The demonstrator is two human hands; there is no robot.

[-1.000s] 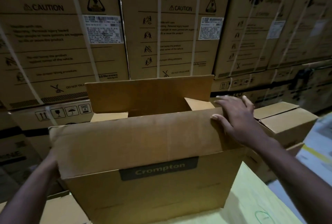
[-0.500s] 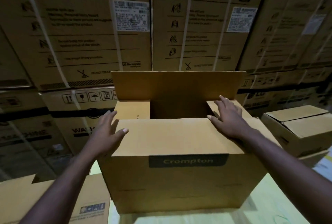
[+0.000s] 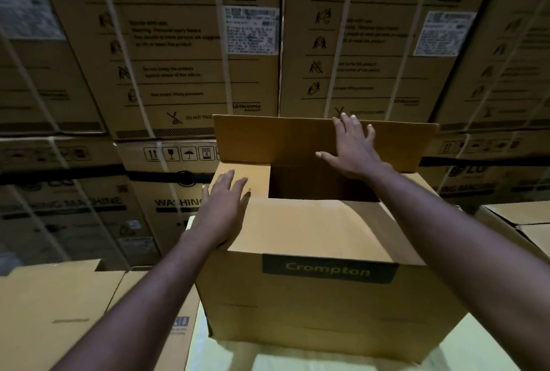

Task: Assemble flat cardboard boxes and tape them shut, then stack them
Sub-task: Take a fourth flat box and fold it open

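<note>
One box (image 3: 327, 311) — "Crompton" label (image 3: 329, 269)

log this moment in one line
brown cardboard Crompton box: top open, untaped | left hand: flat on left flap | right hand: on upright rear flap | near flap: folded

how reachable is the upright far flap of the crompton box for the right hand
Likely yes: the right hand, fingers spread, lies against the inner face of the far flap, nothing between them.
</note>
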